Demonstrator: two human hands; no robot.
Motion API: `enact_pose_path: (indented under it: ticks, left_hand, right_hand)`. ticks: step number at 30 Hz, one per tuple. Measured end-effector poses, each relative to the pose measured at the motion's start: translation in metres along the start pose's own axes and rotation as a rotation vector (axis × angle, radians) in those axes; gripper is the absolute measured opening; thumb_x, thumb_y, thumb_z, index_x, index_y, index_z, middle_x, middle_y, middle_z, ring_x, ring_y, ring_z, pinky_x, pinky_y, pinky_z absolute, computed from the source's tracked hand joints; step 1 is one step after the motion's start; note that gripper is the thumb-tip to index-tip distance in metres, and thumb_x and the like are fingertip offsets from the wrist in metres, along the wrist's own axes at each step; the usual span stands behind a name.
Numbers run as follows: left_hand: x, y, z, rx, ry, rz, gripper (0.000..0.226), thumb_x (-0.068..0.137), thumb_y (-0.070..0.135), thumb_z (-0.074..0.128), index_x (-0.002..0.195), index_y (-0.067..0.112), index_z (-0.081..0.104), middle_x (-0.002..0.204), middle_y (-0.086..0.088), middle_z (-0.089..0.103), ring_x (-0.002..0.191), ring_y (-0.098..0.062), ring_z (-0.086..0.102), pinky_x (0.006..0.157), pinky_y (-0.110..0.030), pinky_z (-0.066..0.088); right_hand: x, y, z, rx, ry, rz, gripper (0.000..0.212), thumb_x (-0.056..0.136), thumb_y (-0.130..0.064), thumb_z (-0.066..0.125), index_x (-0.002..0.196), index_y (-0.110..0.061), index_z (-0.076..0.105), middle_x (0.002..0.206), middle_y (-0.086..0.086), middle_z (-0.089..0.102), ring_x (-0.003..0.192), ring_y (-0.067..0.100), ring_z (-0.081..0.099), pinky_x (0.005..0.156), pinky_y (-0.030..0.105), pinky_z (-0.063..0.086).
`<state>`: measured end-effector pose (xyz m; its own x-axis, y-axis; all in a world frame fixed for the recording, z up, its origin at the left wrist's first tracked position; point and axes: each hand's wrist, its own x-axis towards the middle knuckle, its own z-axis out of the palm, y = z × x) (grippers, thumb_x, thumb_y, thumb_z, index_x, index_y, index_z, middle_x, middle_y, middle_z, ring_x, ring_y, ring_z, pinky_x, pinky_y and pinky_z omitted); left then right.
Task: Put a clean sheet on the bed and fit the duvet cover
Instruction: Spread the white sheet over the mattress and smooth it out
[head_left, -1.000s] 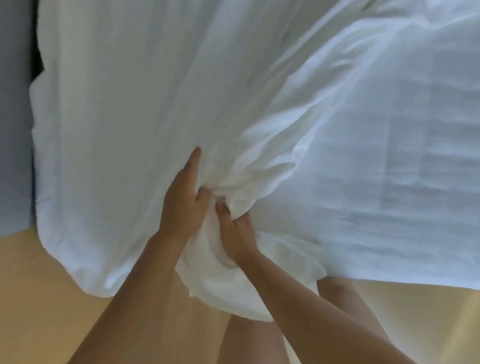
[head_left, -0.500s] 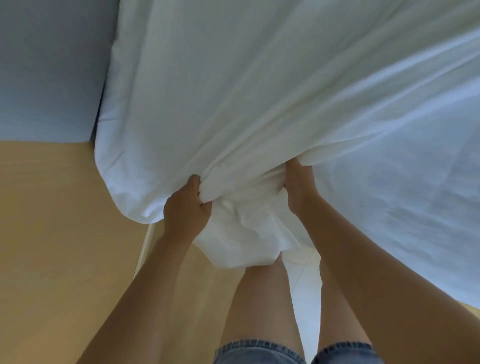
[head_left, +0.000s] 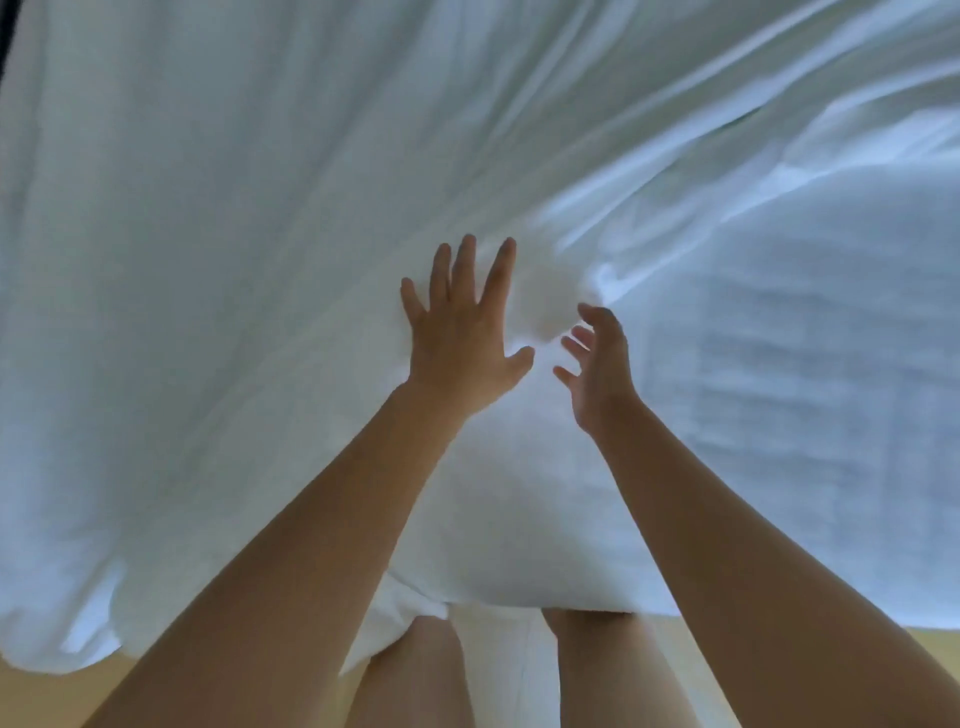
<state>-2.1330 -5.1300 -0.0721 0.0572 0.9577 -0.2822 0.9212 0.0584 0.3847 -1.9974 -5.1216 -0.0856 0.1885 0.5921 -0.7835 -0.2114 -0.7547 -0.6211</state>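
White bedding fills nearly the whole view, creased in long diagonal folds; I cannot tell sheet from duvet cover. My left hand lies on the cloth at the centre with its fingers spread and straight. My right hand is just to its right, fingers relaxed and apart, holding nothing; whether it touches the cloth I cannot tell. A smoother, brighter stretch of the bedding spreads to the right of my hands. The near edge of the cloth hangs over the bed's side above my legs.
A light wooden floor shows at the bottom left and bottom right. My bare legs stand against the bed's edge. A dark strip shows at the top left corner.
Both hands have let go of the bunched cloth they gripped and have moved forward onto the bed with fingers opened. The bedding has dropped and now lies spread.
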Motion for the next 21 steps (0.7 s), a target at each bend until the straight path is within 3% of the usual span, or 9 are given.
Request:
enact_pose_path:
  ticks: [3,9,11,15,18,21]
  left_hand:
    - [0.055,0.056,0.017,0.116,0.005,0.095,0.095,0.084,0.051,0.059,0.151,0.027,-0.004,0.159,-0.010,-0.003,0.146,-0.032,-0.003,0.110,-0.061,0.008]
    - [0.169,0.147,0.057,0.237,0.100,0.144,0.098,0.082,0.062,0.053,0.150,0.030,-0.010,0.159,-0.011,-0.010,0.145,-0.033,-0.009,0.110,-0.063,0.004]
    - [0.211,0.180,0.067,0.246,0.128,0.160,0.105,0.077,0.069,0.053,0.149,0.032,-0.014,0.158,-0.012,-0.014,0.145,-0.033,-0.010,0.109,-0.063,0.001]
    - [0.289,0.233,0.080,0.249,0.127,0.129,0.117,0.067,0.080,0.053,0.146,0.032,-0.020,0.157,-0.016,-0.015,0.144,-0.036,-0.012,0.109,-0.064,-0.002]
    - [0.339,0.257,0.085,0.344,0.111,0.119,0.123,0.066,0.081,0.054,0.145,0.031,-0.025,0.155,-0.020,-0.018,0.143,-0.039,-0.015,0.108,-0.065,-0.005]
    - [0.385,0.274,0.091,0.392,0.088,0.115,0.125,0.067,0.074,0.060,0.143,0.030,-0.029,0.155,-0.022,-0.013,0.144,-0.038,-0.012,0.108,-0.065,-0.001]
  right_hand:
    - [0.044,-0.048,-0.044,-0.024,0.009,-0.024,0.073,0.088,-0.047,0.052,0.149,-0.025,0.019,0.148,0.003,0.031,0.131,0.020,0.036,0.099,0.044,0.035]
    - [0.143,-0.142,-0.130,-0.026,0.107,-0.095,0.086,0.084,-0.060,0.052,0.151,-0.030,0.007,0.155,0.000,0.023,0.137,0.024,0.031,0.110,0.054,0.026]
    - [0.178,-0.174,-0.160,0.052,0.188,-0.144,0.091,0.082,-0.059,0.055,0.151,-0.030,0.003,0.154,0.000,0.025,0.136,0.025,0.033,0.111,0.052,0.028]
    - [0.236,-0.221,-0.185,0.235,0.185,-0.214,0.093,0.077,-0.058,0.062,0.148,-0.026,0.013,0.149,0.001,0.033,0.131,0.025,0.039,0.111,0.045,0.029]
    - [0.269,-0.245,-0.179,0.208,0.188,-0.253,0.107,0.075,-0.059,0.064,0.151,-0.026,-0.005,0.152,-0.001,0.026,0.138,0.025,0.029,0.109,0.040,0.024]
    - [0.304,-0.275,-0.177,0.264,0.246,-0.282,0.115,0.075,-0.057,0.066,0.149,-0.025,-0.016,0.152,-0.002,0.029,0.137,0.027,0.030,0.106,0.041,0.027]
